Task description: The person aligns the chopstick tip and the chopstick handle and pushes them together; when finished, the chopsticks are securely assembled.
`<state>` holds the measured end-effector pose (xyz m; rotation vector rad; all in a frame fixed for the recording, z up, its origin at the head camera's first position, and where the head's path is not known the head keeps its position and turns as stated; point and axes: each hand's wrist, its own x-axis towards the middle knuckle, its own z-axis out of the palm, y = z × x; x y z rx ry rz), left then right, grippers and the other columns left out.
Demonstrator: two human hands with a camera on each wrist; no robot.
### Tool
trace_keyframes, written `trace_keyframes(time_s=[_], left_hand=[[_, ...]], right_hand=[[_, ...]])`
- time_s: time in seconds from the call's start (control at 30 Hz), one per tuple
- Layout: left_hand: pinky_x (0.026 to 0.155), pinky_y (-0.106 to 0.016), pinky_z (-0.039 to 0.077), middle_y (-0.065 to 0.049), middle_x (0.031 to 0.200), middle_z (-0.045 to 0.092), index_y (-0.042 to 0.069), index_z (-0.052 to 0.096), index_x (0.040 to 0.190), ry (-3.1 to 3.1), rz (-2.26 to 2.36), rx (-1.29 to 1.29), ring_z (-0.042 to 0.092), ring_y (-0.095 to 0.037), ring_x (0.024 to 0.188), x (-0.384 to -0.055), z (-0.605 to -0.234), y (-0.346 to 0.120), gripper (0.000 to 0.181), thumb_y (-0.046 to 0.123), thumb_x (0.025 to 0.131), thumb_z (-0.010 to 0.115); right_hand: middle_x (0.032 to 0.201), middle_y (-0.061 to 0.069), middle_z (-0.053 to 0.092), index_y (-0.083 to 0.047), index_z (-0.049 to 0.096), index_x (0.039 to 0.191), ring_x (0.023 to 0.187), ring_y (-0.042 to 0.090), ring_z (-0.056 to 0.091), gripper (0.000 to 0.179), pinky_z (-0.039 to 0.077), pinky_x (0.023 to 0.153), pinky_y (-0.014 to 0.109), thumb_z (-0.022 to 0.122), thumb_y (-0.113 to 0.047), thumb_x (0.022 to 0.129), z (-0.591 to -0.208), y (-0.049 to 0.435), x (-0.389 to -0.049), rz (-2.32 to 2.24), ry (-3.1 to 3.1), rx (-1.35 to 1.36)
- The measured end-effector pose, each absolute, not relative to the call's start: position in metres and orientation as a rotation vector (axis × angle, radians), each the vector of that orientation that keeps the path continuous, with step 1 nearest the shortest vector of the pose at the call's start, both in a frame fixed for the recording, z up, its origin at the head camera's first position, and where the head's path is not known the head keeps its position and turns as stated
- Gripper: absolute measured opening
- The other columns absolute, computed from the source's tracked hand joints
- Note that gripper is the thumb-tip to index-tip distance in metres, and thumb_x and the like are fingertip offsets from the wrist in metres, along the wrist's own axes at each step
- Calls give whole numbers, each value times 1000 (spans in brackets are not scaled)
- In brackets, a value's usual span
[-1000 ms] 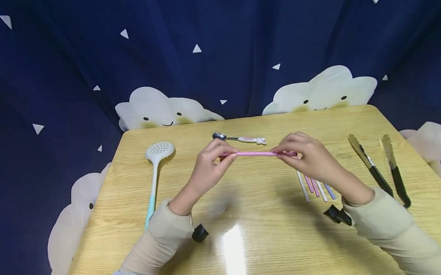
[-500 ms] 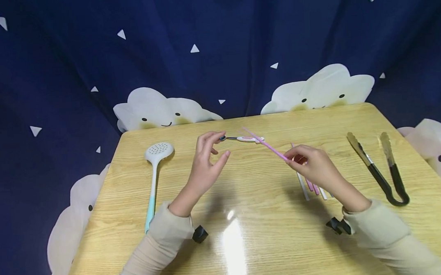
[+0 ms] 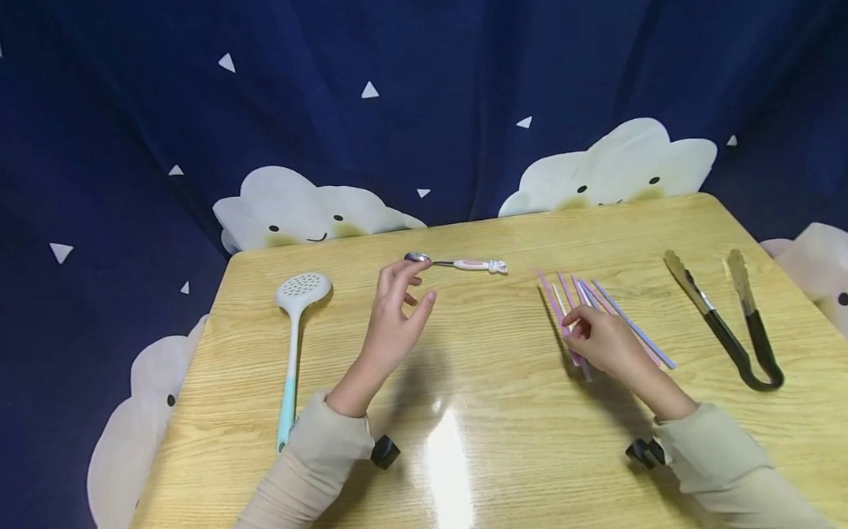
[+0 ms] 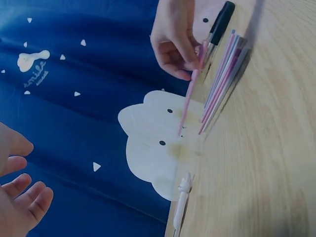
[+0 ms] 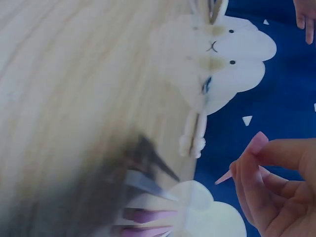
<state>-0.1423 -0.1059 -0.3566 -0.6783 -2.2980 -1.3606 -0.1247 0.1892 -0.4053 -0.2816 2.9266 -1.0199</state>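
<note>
My right hand (image 3: 605,343) pinches a pink straw (image 3: 549,297) between thumb and fingers, over the left side of several loose straws (image 3: 640,332) in pink, white and blue. In the left wrist view the held straw (image 4: 185,108) hangs apart from the bunch of straws (image 4: 223,84) on the tabletop. Raised above the middle of the table, my left hand (image 3: 393,325) holds nothing, its fingers loosely bent and the thumb apart. Just beyond its fingertips lies a small spoon (image 3: 471,265) with a white and pink animal-shaped handle.
A white slotted skimmer (image 3: 294,341) with a mint handle lies on the left of the wooden table (image 3: 517,450). Black-handled tongs (image 3: 733,350) lie spread at the right. A dark blue curtain (image 3: 444,74) with clouds hangs behind the table's far edge.
The left hand has let go of the pink straw, which both hands held at first. My right hand has moved it right and down to the other straws.
</note>
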Motion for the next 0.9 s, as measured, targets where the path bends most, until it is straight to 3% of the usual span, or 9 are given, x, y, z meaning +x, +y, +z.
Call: trace_keyframes(time_s=[0.23,0.43,0.67,0.9], left_hand=[[73,-39,48,-16,120,42,2,50,119,-2387,-1360,-695,49,-26,98,-142,-365,-107,35,5,85,56],[93,-37,40,-10,127,49,5,47,127,-2597,-1198,-673,47,-25,114,-143,-371,-109,39,19,91,51],[106,-38,22,-14,140,33,4,30,139,-2864,-806,-663,30,-26,129,-154,-379,-122,57,37,93,42],[109,-37,11,-16,145,20,-1,19,141,-2974,-508,-631,15,-25,134,-174,-384,-144,67,45,94,35]], right_hand=[[54,-2,54,0,57,86,40,12,49,5,40,47,26,57,-2,81,-420,191,-124,-961,2914,-284],[54,-1,52,-1,55,86,41,10,48,5,38,40,25,56,-2,82,-426,188,-120,-873,2885,-294],[52,-3,50,-3,54,81,42,8,45,4,34,41,25,58,-1,80,-432,184,-119,-765,2929,-368],[54,-3,47,-3,55,78,44,8,43,6,32,41,25,60,-1,80,-435,183,-121,-628,2988,-449]])
